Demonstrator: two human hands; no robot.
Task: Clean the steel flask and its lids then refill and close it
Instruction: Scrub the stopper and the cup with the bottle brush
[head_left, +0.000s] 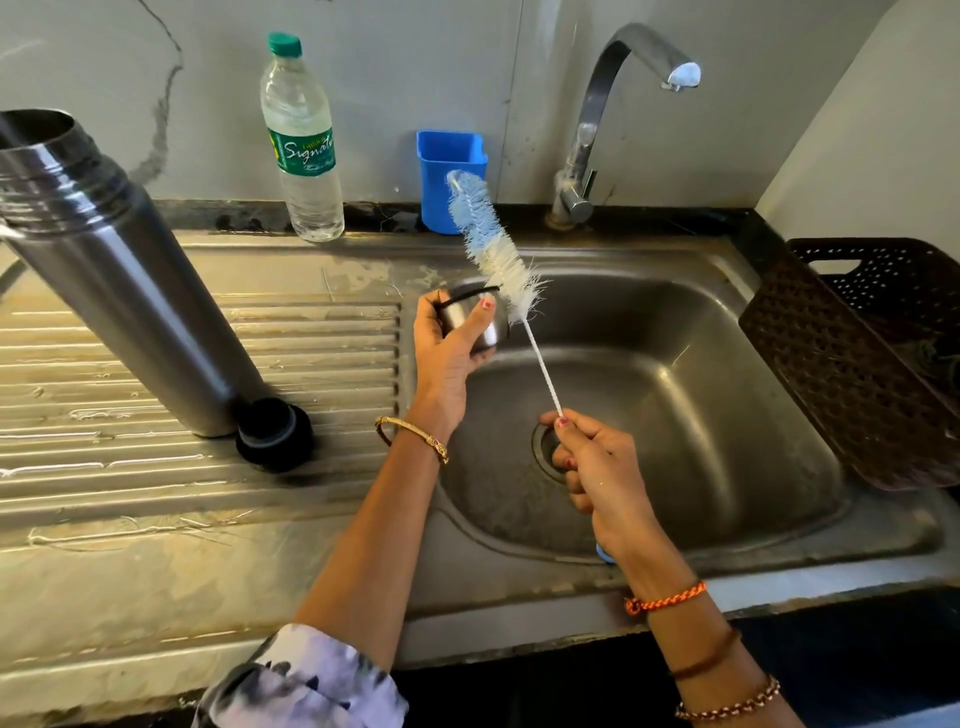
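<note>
Only readable text: green label on the plastic water bottle (304, 140), white script reading "Signatu", rest wraps out of sight round the bottle. Small print above and below the script is too blurred to read. Yellow mark at the label's left edge, unreadable.

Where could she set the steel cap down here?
Free: the ribbed drainboard in front of the flask and black lid, and the sink basin floor. Crowded: the back ledge, with bottle, blue holder and tap; the basket overhangs the right rim.
</note>
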